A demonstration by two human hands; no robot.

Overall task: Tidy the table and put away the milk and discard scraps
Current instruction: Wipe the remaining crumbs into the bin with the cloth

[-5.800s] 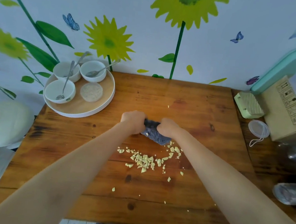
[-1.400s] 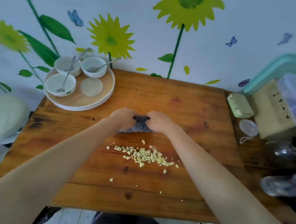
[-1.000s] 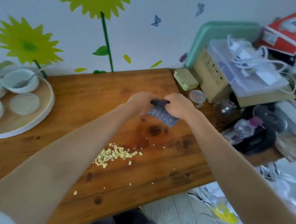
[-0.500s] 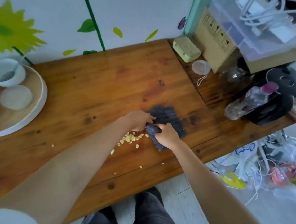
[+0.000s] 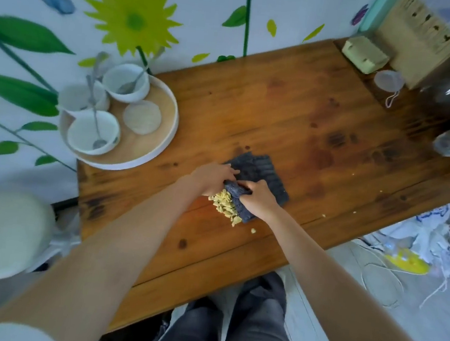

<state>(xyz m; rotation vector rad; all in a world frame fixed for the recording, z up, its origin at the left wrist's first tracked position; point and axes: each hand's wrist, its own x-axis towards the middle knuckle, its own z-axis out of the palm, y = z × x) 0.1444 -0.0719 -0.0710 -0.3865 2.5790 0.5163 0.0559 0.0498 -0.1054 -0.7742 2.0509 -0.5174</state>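
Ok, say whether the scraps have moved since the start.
Yes. The scraps are bunched tight against the cloth, their left end drawn rightward, away from the round tray.

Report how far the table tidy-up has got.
Done: most pale yellow chopped scraps sit in one pile. In hand: the right hand grips the bunched dark grey ribbed cloth against the pile, the left hand touching its other side. Left: stray bits near the brown wooden table's right edge, and binning the pile; no milk is visible.
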